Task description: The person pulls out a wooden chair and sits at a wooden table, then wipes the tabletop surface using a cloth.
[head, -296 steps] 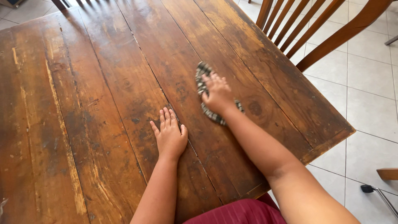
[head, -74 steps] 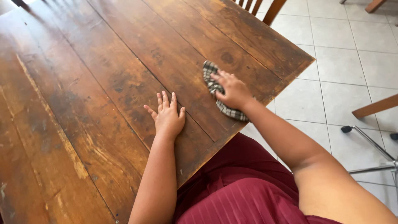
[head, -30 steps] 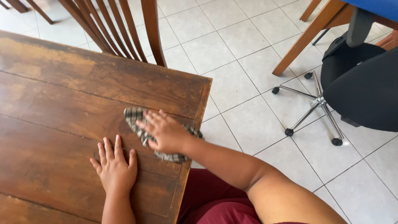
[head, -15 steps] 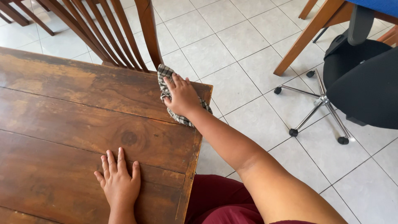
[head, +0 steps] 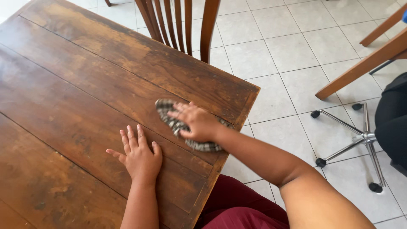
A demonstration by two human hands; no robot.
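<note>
My right hand [head: 196, 122] presses a checked grey and white cloth [head: 169, 119] flat on a worn brown wooden table [head: 76, 85], close to the table's right corner. Part of the cloth sticks out beyond my fingers on the left and below my palm. My left hand [head: 138, 154] lies flat on the tabletop with its fingers spread, a short way to the left of the cloth, holding nothing.
A wooden slat-back chair [head: 182, 23] stands against the table's far edge. On the white tiled floor to the right are a black office chair [head: 392, 123] with a chrome wheeled base [head: 352, 142] and the wooden legs of another piece of furniture [head: 364, 59].
My right hand has slid the cloth from the table's far corner back toward me and to the left. My left hand stays flat on the wood. The view has shifted left.
</note>
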